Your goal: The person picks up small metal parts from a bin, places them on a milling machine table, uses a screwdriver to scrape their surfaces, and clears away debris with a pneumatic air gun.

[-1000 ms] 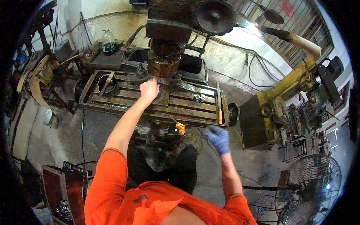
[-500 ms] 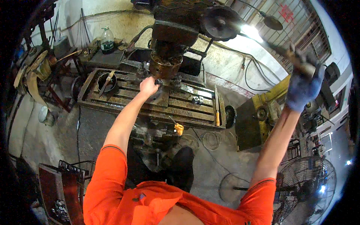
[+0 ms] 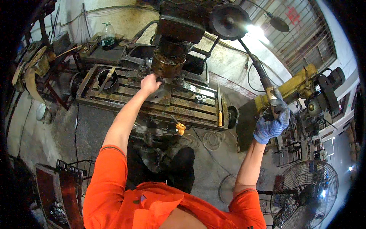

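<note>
My bare left hand (image 3: 150, 83) is closed beside the machine's round spindle head (image 3: 169, 63), low over the slotted table (image 3: 129, 100). A small dark part shows at its fingertips, too hidden to name. My right hand (image 3: 272, 121), in a blue-grey glove, is wrapped round the end of a long lever (image 3: 256, 64). From this grip the lever slopes up and left to the machine's dark round hub (image 3: 230, 22). Small dark blocks (image 3: 199, 99) rest on the table's right half.
A pot (image 3: 108, 79) with a brush lies on the table's left end, a yellow-handled file (image 3: 220, 110) along its right edge. A yellow switch box (image 3: 180, 128) hangs at the front. Right stand a yellow machine (image 3: 293, 87) and a fan (image 3: 305, 194); left, a metal bin (image 3: 47, 187).
My right hand has swung down and to the left, bringing the lever's end lower. My left hand stays beside the spindle head, with only a slight shift.
</note>
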Demonstrator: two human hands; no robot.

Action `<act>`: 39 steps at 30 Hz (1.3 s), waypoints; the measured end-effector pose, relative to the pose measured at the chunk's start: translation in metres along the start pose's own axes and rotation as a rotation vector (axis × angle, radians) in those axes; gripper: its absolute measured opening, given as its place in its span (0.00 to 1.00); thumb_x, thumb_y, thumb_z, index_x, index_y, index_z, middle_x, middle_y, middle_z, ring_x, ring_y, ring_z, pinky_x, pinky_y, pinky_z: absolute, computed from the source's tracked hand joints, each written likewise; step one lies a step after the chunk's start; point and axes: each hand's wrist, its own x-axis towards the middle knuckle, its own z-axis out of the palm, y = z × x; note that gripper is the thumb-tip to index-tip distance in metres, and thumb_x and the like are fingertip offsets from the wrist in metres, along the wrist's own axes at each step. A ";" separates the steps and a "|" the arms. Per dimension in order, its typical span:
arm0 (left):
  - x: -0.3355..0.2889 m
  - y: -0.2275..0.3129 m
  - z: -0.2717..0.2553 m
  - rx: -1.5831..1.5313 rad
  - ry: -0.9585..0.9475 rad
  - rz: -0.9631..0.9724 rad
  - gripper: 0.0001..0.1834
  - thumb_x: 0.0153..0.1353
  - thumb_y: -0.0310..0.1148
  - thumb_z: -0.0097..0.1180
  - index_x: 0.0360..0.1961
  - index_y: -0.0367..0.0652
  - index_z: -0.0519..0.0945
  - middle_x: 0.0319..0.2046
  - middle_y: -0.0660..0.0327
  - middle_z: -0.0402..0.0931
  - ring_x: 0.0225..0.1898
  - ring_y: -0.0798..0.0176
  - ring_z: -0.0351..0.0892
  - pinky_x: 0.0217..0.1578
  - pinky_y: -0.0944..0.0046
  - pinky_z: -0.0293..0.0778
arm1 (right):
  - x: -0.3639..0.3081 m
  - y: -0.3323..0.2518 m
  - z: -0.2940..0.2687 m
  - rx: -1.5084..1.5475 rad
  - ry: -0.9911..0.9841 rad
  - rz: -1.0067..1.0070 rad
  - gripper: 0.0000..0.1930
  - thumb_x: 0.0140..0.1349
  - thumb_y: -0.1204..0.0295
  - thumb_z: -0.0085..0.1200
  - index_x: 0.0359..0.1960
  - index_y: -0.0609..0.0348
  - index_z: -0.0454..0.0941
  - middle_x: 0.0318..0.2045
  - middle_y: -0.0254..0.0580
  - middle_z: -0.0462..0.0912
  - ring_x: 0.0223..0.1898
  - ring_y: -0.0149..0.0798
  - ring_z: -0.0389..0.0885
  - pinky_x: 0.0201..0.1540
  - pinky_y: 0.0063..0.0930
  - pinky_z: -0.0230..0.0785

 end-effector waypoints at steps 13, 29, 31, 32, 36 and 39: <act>-0.110 -0.115 -0.167 0.482 0.372 0.018 0.27 0.50 0.42 0.55 0.52 0.48 0.67 0.31 0.52 0.72 0.32 0.50 0.74 0.36 0.52 0.66 | 0.001 0.004 0.004 0.231 -0.023 0.018 0.17 0.61 0.62 0.36 0.20 0.62 0.64 0.27 0.47 0.74 0.45 0.55 0.72 0.53 0.50 0.57; -0.083 -0.040 -0.066 -0.468 0.235 -0.056 0.14 0.56 0.34 0.48 0.38 0.35 0.76 0.26 0.48 0.76 0.29 0.51 0.77 0.30 0.58 0.71 | -0.003 0.001 0.010 0.280 0.098 0.044 0.17 0.59 0.61 0.39 0.22 0.62 0.69 0.25 0.40 0.74 0.32 0.35 0.71 0.42 0.30 0.61; -0.071 -0.018 -0.051 -0.417 0.324 -0.023 0.14 0.56 0.34 0.47 0.38 0.35 0.76 0.29 0.46 0.76 0.33 0.47 0.76 0.34 0.55 0.71 | -0.001 0.005 0.008 0.279 0.031 -0.013 0.17 0.60 0.61 0.38 0.23 0.62 0.70 0.25 0.41 0.75 0.35 0.37 0.73 0.45 0.32 0.62; -0.064 -0.015 -0.041 -0.397 0.367 -0.006 0.14 0.56 0.34 0.47 0.38 0.35 0.76 0.29 0.46 0.76 0.34 0.46 0.76 0.34 0.55 0.71 | 0.000 0.003 0.008 0.281 -0.003 -0.041 0.18 0.60 0.60 0.38 0.23 0.62 0.70 0.25 0.42 0.75 0.36 0.38 0.75 0.47 0.33 0.63; -0.052 -0.003 -0.019 -0.437 0.319 -0.088 0.14 0.56 0.33 0.46 0.38 0.35 0.76 0.31 0.46 0.75 0.36 0.45 0.75 0.37 0.53 0.71 | -0.005 -0.004 0.011 -0.093 0.090 -0.028 0.19 0.62 0.62 0.35 0.23 0.65 0.70 0.27 0.48 0.78 0.37 0.43 0.76 0.47 0.37 0.63; -0.060 0.010 -0.017 -0.366 0.317 -0.109 0.14 0.56 0.33 0.46 0.39 0.36 0.76 0.32 0.46 0.75 0.37 0.45 0.75 0.38 0.54 0.71 | -0.005 0.002 0.007 0.216 0.071 0.026 0.19 0.63 0.62 0.35 0.24 0.66 0.71 0.27 0.48 0.77 0.37 0.43 0.75 0.47 0.38 0.63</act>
